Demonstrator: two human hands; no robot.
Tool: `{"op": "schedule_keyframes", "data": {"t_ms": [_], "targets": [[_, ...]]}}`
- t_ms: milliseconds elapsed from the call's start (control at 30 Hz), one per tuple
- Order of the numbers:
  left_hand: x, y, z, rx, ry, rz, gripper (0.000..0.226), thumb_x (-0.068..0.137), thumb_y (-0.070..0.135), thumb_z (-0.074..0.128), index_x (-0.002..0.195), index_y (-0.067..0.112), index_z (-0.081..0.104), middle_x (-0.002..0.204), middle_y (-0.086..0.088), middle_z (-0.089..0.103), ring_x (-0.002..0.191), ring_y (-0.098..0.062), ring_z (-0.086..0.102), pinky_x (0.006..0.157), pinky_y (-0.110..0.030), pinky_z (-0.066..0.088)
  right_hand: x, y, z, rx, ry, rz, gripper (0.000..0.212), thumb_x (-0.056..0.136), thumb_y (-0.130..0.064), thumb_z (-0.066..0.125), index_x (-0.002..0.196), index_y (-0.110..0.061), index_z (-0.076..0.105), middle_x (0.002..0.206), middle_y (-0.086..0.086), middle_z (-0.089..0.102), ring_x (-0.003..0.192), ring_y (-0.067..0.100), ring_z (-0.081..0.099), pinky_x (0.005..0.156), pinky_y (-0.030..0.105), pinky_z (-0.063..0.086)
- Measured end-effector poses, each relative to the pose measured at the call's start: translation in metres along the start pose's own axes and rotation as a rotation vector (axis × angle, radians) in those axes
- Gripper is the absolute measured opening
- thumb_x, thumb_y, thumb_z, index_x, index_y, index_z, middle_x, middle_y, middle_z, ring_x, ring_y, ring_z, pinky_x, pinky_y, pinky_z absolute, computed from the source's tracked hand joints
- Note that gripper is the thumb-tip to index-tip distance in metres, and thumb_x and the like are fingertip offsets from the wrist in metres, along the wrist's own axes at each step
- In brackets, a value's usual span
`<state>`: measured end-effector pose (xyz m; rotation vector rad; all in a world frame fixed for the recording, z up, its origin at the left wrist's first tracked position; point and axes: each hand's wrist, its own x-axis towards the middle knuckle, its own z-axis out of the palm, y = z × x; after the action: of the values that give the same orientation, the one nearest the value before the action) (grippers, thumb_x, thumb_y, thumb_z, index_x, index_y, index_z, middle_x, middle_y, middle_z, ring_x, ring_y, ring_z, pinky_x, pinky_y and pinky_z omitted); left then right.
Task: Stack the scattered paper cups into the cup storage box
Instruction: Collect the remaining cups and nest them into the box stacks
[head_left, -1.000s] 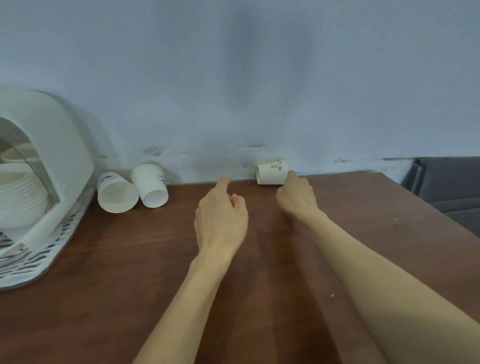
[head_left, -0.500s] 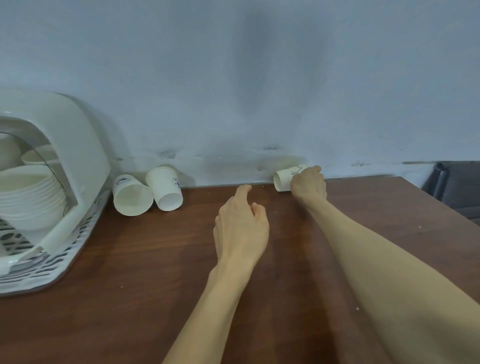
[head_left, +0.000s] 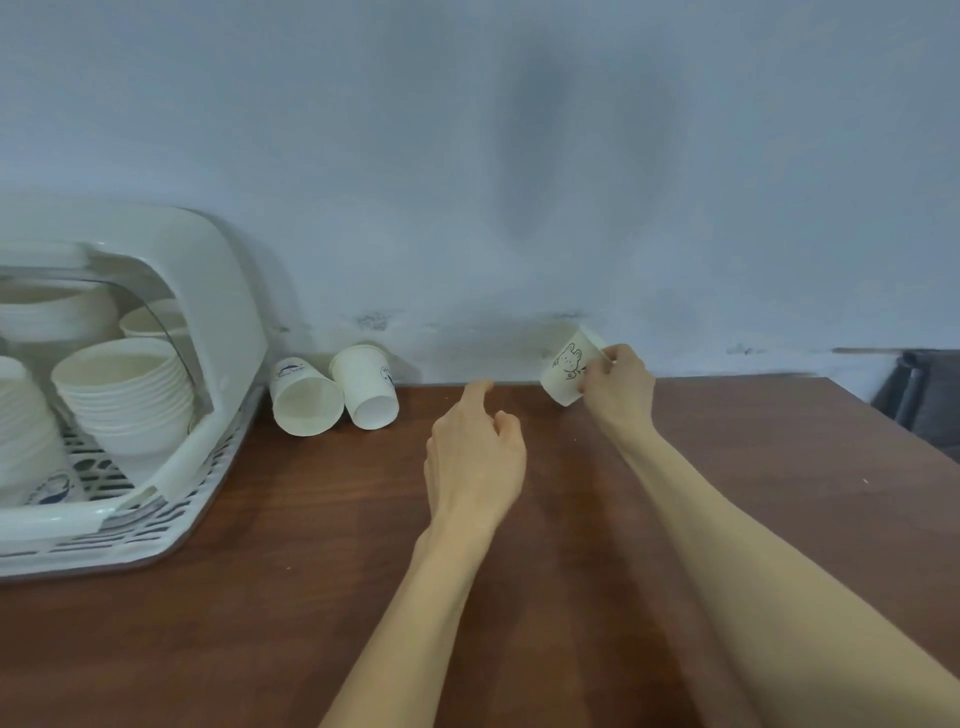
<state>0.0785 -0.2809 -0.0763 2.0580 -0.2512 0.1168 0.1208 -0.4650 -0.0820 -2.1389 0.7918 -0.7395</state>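
Note:
My right hand grips a white paper cup with a small cartoon drawing, held tilted just above the brown table near the wall. My left hand hovers over the table middle, forefinger stretched forward, other fingers loosely curled, holding nothing. Two more white paper cups lie on their sides by the wall, mouths facing me. The white cup storage box stands at the left, its front open, with stacks of cups and bowls inside.
The brown wooden table runs along a pale blue wall. The box sits on a white slotted tray. A dark grey seat shows past the table's right edge.
My right hand closed on the cup by the wall and lifted it, tilting it upward. My left hand drifted slightly forward. The view shifted right to left, showing more of the box.

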Motion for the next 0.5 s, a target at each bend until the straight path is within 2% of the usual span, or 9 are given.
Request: {"op": "schedule_keyframes", "data": {"t_ms": [200,333,500], "targets": [[0.009,-0.029,-0.041,0.054,0.073,-0.042,0.04,0.093,0.022,0.045,0.133,0.03,0.049,0.091,0.011,0.059,0.1,-0.025,0.058,0.089,-0.041,0.047,-0.043,-0.031,0.012,0.06,-0.042,-0.185,0.021,0.094,-0.019,0.044,0.109,-0.013,0.057,0.102,0.01,0.07,0.097,0.029,0.061,0.076,0.032,0.045],[0.02,-0.051,-0.06,0.117,0.13,-0.074,0.039,0.091,0.022,0.044,0.129,0.027,0.049,0.101,-0.004,0.065,0.096,-0.029,0.058,0.081,-0.039,0.048,-0.066,-0.051,0.026,0.055,-0.061,-0.239,0.021,0.094,-0.017,0.044,0.107,-0.012,0.06,0.101,0.011,0.07,0.095,0.031,0.061,0.077,0.034,0.047],[0.039,-0.06,-0.072,0.203,0.169,-0.056,0.04,0.095,0.019,0.042,0.134,0.02,0.051,0.111,-0.006,0.064,0.103,-0.028,0.057,0.076,-0.032,0.039,-0.091,-0.057,0.048,-0.044,-0.143,-0.268,0.02,0.094,-0.02,0.042,0.105,-0.013,0.057,0.101,0.016,0.066,0.093,0.038,0.058,0.079,0.043,0.05]]}}
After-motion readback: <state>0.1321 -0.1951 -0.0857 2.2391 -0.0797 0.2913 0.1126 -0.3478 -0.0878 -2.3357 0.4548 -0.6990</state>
